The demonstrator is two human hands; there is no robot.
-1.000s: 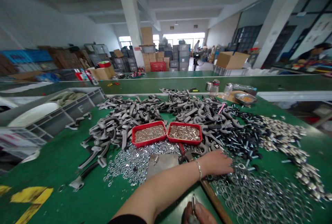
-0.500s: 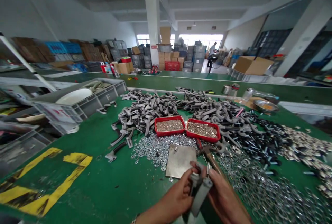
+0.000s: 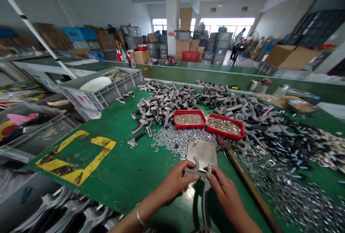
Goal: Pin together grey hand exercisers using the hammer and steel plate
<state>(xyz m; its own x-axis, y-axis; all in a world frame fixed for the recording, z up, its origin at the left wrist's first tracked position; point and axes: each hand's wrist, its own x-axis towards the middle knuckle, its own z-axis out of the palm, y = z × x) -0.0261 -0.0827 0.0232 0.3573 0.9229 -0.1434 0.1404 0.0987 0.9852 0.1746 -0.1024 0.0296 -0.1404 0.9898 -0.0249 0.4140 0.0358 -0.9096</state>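
My left hand [image 3: 178,179] has its fingers closed around the curved jaw of a grey metal hook-ended handle [image 3: 206,204], whose dark grip points down toward me. At the handle's upper right, my right hand [image 3: 228,191] pinches a small silver pin-like piece [image 3: 210,168] between thumb and fingers. Whether that piece sits in the handle or only touches it, I cannot tell. Just beyond both hands lies a square metal plate [image 3: 201,152], with a couple of small silver pins [image 3: 195,142] on its far edge. A hammer [image 3: 242,172] rests to the right of my right hand.
Two red trays [image 3: 190,126] of small metal pieces stand behind the plate. Around them spread loose nuts [image 3: 168,140], metal rings [image 3: 285,190] and a heap of grey handles [image 3: 161,100]. A grey crate [image 3: 107,94] stands left; a person [image 3: 237,42] is far back.
The view has swung left and down. My hands have moved apart slightly, and the handle has turned so its curved jaw now shows in my left hand.
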